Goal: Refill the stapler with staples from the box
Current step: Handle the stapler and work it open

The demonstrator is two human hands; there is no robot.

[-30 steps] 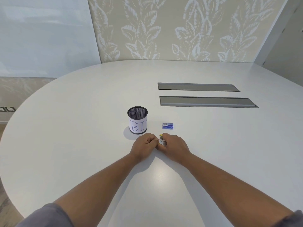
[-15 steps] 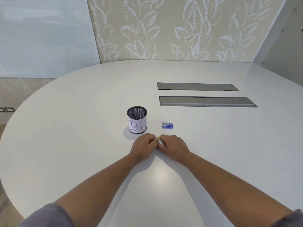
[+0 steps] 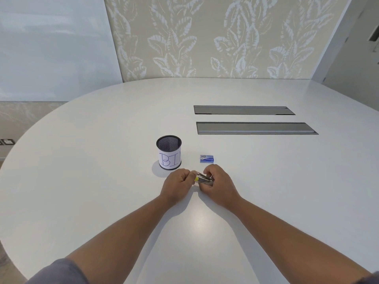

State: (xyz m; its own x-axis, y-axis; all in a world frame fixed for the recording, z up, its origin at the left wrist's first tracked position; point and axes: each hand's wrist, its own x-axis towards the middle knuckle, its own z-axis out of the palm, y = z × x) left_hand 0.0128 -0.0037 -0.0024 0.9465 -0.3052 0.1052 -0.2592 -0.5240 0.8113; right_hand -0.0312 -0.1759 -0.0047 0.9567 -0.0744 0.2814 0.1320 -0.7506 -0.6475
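Nearby, bin [image 3: 169, 153] and staple box [image 3: 207, 158] beyond both hands' fingers [image 3: 187, 177], all clutching stapler [image 3: 204, 178].

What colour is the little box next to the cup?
Blue and white. The staple box shows best in the head view, the only one.

My arms are bare from the short sleeves down to my left hand [image 3: 177, 186] and right hand [image 3: 218, 186]. I wear grey sleeves: one [image 3: 57, 272] shows near left, a sliver of the other [image 3: 372, 279] near right. My wrists and fingers carry nothing.
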